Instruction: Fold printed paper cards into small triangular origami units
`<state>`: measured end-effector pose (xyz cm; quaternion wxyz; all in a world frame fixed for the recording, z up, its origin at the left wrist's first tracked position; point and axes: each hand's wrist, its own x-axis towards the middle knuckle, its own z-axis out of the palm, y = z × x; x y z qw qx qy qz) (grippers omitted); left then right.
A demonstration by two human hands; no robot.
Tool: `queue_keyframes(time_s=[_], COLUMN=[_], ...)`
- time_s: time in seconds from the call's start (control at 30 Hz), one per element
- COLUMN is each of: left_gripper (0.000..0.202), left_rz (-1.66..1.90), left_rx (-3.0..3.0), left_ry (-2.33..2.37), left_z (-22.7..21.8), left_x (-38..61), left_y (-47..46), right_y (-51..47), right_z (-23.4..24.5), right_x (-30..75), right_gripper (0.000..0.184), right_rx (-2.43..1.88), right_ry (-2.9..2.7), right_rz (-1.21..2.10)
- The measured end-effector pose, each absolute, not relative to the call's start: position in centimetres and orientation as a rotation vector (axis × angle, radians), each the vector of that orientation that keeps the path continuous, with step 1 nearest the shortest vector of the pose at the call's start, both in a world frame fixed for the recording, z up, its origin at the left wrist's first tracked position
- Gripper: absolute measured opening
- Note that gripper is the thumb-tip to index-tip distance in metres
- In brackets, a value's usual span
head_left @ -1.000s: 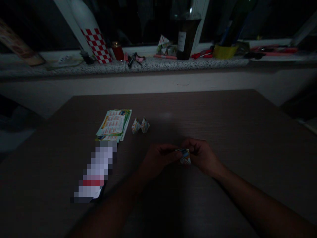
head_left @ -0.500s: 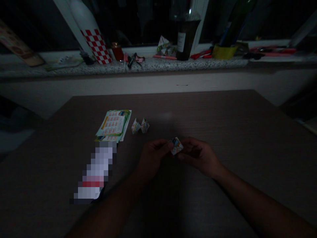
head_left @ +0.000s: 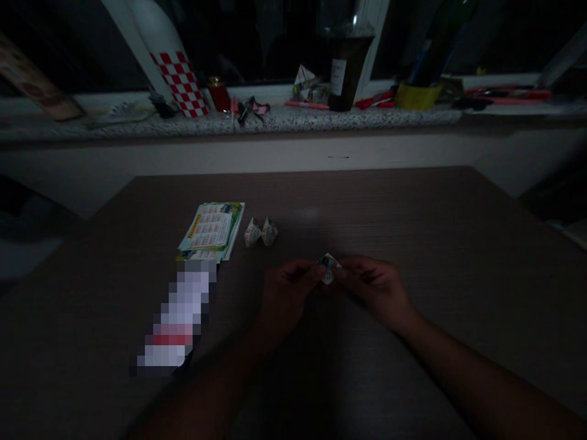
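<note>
The one view comes from a camera on the person's head, facing forward and down across the dark brown wood-grain desk [head_left: 413, 214]. It sits close over the near edge. Both forearms enter from the bottom, and the left hand [head_left: 287, 296] and right hand [head_left: 373, 290] meet just below centre. The far speckled stone windowsill [head_left: 321, 119] crosses the top.
</note>
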<state>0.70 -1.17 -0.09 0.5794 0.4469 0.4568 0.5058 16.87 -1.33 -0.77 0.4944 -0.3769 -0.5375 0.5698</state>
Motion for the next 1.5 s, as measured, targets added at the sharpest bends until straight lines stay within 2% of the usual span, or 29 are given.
queue_keyframes(time_s=[0.17, 0.37, 0.53, 0.67, 0.87, 1.1, 1.33, 1.5], left_gripper=[0.020, 0.036, 0.036, 0.037, 0.043, 0.035, 0.040, 0.041], left_rz=[1.064, 0.876, 0.891, 0.893, 0.892, 0.903, 0.853, 0.907], left_rx=[1.109, 1.450, 1.439, 1.384, 1.439, 1.794, 1.489, 1.582], left_ry=[0.999, 1.100, 1.046, 0.971, 0.981, 1.050, 0.945, 0.995], left_z=[-0.2, 0.2, 0.1, -0.3, -0.3, 0.9, -0.3, 0.0], left_x=[0.2, -0.4, -0.6, -0.4, 0.0, -0.1, -0.3, -0.2], left_y=[-1.0, -1.2, -1.4, -1.6, -1.8, -2.0, -1.6, -1.5], right_y=[-1.2, -1.1, -1.3, -1.6, -1.9, -2.1, -1.9, -1.9], right_z=[-0.6, -0.9, -0.8, -0.7, -0.8, -0.5, -0.6, -1.5], right_x=[17.5, 18.0, 17.9, 17.8, 17.7, 17.5, 17.6, 17.5], right_gripper=[0.021, 0.025, 0.034, 0.040, 0.039, 0.041, 0.040, 0.038], right_rx=[-0.916, -0.962, -1.008, -0.993, -0.954, -0.954, -0.860, -0.910], right_ry=[-1.292, -1.402, -1.629, -1.584, -1.706, -1.701, -1.747, -1.617], right_rz=[1.435, 1.386, 1.294, 1.373, 1.316, 1.325, 1.439, 1.564])
